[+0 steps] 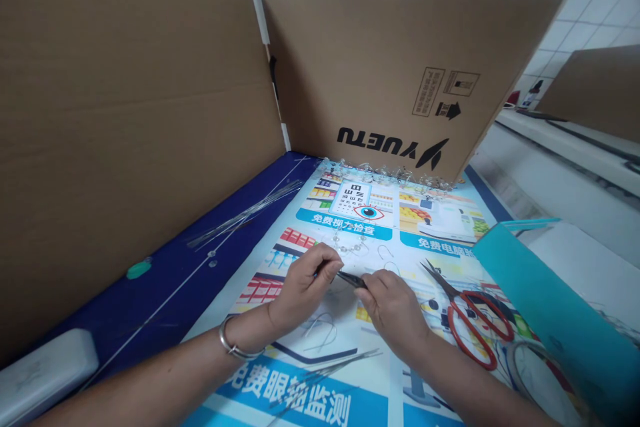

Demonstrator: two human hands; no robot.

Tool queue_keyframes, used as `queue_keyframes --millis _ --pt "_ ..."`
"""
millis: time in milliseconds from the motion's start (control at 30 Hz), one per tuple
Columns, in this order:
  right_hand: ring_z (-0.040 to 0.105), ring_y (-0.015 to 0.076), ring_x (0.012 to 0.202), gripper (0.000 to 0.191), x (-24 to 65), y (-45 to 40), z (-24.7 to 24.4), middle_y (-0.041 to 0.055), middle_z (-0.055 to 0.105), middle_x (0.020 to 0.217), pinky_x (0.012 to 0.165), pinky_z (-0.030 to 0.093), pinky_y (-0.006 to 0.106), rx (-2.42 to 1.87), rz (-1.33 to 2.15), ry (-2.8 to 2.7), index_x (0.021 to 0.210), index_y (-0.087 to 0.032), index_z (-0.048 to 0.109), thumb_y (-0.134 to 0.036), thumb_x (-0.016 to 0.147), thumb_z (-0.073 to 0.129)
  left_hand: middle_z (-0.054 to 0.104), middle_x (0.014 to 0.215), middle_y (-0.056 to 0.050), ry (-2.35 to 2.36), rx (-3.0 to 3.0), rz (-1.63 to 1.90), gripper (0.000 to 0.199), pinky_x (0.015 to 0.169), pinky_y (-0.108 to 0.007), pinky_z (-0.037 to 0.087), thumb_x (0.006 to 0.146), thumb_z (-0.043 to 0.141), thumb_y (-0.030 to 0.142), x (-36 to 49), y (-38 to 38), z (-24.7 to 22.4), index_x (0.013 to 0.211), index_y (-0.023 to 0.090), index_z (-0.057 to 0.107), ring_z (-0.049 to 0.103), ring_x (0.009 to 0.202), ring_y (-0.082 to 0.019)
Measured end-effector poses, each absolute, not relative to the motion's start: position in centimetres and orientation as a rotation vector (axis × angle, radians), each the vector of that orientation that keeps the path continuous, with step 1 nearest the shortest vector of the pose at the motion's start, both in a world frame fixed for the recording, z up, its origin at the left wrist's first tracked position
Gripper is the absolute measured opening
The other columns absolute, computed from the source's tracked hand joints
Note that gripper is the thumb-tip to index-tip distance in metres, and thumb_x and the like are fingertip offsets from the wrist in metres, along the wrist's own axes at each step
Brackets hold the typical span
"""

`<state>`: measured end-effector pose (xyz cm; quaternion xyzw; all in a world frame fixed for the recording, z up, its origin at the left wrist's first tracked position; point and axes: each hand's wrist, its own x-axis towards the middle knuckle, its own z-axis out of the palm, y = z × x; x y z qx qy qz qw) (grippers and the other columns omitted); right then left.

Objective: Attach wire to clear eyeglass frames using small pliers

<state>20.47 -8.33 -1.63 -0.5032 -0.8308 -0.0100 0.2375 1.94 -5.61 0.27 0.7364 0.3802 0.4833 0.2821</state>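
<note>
My right hand is closed around a pair of dark-jawed pliers, whose handles are hidden in the fist. The jaws point left to my left hand, which wears a silver bangle. Its thumb and fingers pinch together at the plier tips; what they hold is too small to make out. Just beyond the hands lie small bent wire hooks and clear beads. Curved wire pieces rest under my wrists, and a bundle of straight wires lies nearer to me.
Red-handled scissors lie open at right, beside a teal box. Cardboard panels stand at the back and left. Beaded wire pieces line the back panel. More straight wires lie left, and a white device sits front left.
</note>
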Motion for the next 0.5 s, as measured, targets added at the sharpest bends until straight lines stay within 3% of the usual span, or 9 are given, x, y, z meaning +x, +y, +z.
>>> queue_keyframes --millis 500 --pt "0.053 0.0174 0.077 0.028 20.40 -8.53 -1.56 0.0078 0.057 0.079 0.070 0.043 0.030 -1.376 -0.165 -2.323 0.094 -0.016 0.059 -0.034 0.089 0.037 0.048 0.069 0.000 1.067 1.953 1.290 0.011 0.060 -0.024 0.037 0.085 0.043 0.022 2.16 -5.67 0.44 0.077 0.017 0.048 0.044 0.063 -0.011"
